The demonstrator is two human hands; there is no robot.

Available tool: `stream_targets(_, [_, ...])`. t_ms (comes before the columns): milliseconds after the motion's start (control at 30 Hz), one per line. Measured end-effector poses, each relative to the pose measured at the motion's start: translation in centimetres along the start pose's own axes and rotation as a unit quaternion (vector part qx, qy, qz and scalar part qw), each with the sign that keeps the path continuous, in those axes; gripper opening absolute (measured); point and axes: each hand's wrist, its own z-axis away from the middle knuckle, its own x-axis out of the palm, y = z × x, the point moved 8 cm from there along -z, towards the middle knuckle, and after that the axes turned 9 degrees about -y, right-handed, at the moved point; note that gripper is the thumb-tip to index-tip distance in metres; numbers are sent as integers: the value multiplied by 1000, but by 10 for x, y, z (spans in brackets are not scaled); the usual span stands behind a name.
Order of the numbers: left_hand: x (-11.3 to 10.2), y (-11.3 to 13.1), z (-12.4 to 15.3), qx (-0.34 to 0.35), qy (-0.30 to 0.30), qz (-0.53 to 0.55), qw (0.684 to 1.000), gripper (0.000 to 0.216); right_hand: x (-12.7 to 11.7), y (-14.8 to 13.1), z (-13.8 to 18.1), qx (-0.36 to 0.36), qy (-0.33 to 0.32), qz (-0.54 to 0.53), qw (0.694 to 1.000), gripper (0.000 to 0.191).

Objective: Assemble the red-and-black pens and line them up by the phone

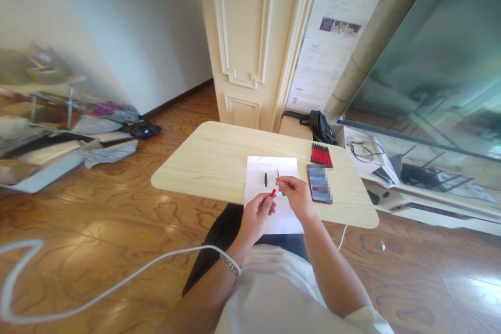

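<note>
My left hand [256, 215] is closed on a small red pen part [273, 193] above a white sheet of paper [270, 167] on the light wooden table [211, 162]. My right hand [295, 194] pinches a thin pale piece [278, 181] right beside it, fingertips almost touching the left hand. A small black pen part [265, 179] lies on the paper just beyond my hands, next to a small clear piece [277, 173].
A row of red and black pens [321, 154] lies at the table's far right, with a phone [319, 183] in front of it. A black bag [321, 125] sits behind the table. A white cable [97, 292] crosses the wooden floor at left. Clutter lies at far left.
</note>
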Motion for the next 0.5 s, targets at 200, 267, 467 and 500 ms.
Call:
stream_targets(200, [0,-3,0,3,-7,-12,1000,36,6,-9,11,-5,4,14,1000,24])
stream_targets(267, [0,-3,-1,4,-6,-13,1000,35,4,-9,12,-6,7,7,1000,24])
stream_targets(467, [2,-1,-1,5,-11,-18,1000,35,0,-6,15,5,21,8,1000,25])
stream_targets(500, [3,-1,0,4,-12,-19,1000,35,1,-6,15,7,14,14,1000,25])
